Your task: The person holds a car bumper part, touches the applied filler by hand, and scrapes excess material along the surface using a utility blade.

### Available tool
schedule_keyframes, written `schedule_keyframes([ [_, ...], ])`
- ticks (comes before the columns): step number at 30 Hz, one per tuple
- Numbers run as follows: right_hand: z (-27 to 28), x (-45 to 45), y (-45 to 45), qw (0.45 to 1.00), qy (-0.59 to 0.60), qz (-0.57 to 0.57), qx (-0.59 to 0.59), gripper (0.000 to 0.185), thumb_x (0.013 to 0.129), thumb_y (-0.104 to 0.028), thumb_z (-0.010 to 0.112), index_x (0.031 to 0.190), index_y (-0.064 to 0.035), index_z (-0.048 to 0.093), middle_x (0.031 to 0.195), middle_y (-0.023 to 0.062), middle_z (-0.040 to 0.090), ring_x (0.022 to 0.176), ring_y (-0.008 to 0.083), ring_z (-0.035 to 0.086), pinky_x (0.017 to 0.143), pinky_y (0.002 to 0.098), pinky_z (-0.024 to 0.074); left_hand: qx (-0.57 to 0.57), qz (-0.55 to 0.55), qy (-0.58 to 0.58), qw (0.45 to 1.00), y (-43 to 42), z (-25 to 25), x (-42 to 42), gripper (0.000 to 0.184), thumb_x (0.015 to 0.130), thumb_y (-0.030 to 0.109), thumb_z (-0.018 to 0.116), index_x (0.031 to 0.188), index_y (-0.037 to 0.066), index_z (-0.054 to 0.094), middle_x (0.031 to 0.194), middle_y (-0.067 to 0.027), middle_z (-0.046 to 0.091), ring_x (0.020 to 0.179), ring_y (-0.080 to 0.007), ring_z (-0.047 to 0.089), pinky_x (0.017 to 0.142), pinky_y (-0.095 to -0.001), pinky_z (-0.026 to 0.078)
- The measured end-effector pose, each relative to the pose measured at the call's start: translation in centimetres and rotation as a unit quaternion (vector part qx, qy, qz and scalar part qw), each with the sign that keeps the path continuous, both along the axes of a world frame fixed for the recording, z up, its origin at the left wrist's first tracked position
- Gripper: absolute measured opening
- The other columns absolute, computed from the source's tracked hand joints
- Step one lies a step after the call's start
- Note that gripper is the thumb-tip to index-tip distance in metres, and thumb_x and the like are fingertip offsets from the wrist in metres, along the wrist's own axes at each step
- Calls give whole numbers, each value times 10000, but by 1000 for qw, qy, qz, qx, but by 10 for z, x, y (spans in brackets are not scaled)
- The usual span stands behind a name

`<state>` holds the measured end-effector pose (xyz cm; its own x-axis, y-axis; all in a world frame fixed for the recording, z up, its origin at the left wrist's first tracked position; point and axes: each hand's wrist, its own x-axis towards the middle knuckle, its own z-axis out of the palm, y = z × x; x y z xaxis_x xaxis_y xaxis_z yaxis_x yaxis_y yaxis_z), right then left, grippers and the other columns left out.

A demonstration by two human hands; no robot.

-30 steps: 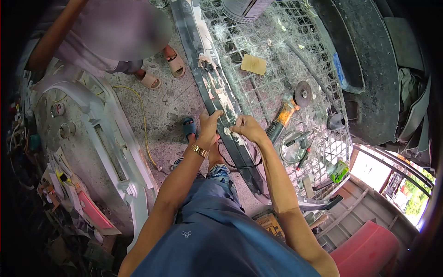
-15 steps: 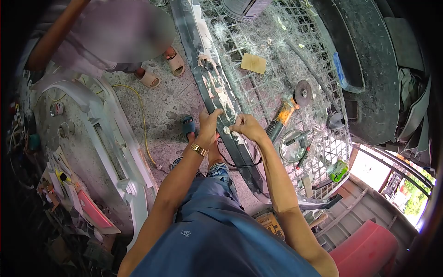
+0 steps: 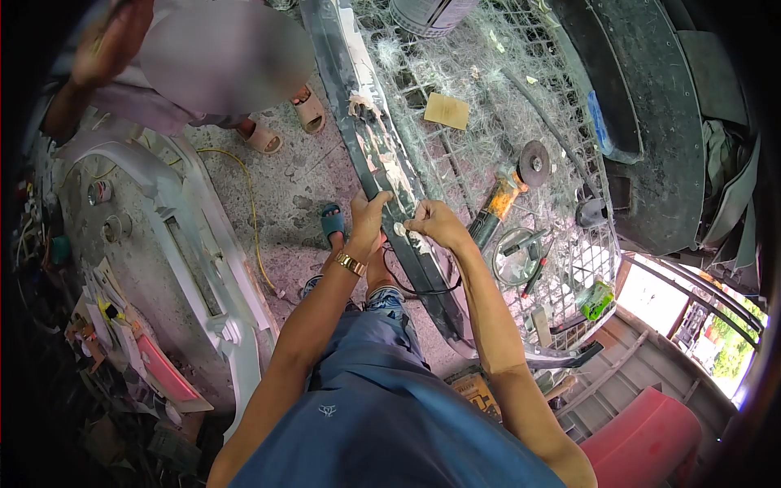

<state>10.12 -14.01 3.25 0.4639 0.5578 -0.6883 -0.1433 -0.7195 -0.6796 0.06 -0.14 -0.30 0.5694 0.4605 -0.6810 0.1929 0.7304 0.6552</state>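
Note:
A long dark bumper strip (image 3: 358,146) runs from the top centre down toward the lower right, with patches of pale filler (image 3: 394,167) along its surface. My left hand (image 3: 368,220) grips its left edge, the thumb lying over the top; the other fingers are mostly hidden beneath. Across from it, my right hand (image 3: 437,224) is closed, its fingertips pressed together at the strip's surface beside a small whitish patch (image 3: 399,229). Whatever sits in that pinch, if anything, is too small to make out. A gold watch (image 3: 351,263) circles my left wrist.
Right of the strip, a wire-mesh table (image 3: 480,106) bears an angle grinder (image 3: 503,199), a yellowish sandpaper sheet (image 3: 447,111), a bucket (image 3: 431,16) and a green packet (image 3: 597,300). At left lie a grey bumper (image 3: 191,252) and a yellow cable (image 3: 254,203). Another person (image 3: 163,98) stands upper left.
The other person's arm has shifted, and their hand now shows at the upper left. My own hands and the bumper strip look the same as before.

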Motion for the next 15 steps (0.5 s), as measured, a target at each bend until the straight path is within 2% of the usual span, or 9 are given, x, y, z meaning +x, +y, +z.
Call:
schedule_keyframes([
  [15, -5, 0, -1, 1000, -7, 3, 7, 326, 758, -178, 814, 655, -65, 526, 597, -16, 508, 565, 83, 460, 506, 269, 368, -6, 10, -17, 1000, 0, 5, 0, 152, 816, 92, 670, 948, 29, 628, 903, -28, 642, 861, -127, 572, 844, -294, 412],
])
